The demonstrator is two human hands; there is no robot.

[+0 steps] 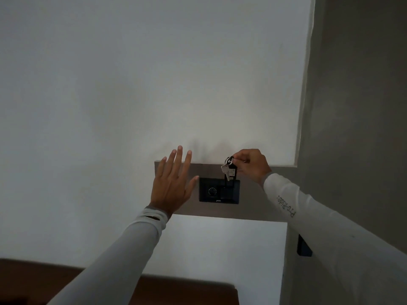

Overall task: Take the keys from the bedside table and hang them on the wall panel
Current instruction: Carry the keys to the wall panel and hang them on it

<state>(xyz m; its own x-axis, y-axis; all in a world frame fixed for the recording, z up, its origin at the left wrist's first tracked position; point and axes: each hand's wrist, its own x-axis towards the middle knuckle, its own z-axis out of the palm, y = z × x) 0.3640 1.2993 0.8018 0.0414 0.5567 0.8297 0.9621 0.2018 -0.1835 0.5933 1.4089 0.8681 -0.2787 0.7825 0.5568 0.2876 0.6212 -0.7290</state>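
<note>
My right hand [253, 165] pinches the ring of a bunch of keys [228, 170] with a black tag. The keys dangle against the grey wall panel [255, 194], just above a black switch plate [219, 190] set in it. My left hand [174, 183] is flat and open with fingers spread, resting on the panel's left end beside the switch plate. Whether the ring sits on a hook cannot be told; my fingers cover that spot.
White wall [154, 84] fills the area above and left of the panel. A darker grey wall [356, 106] meets it at the right corner. Dark wooden furniture [44, 280] lies along the bottom left. A small black bracket [304, 246] sticks out at lower right.
</note>
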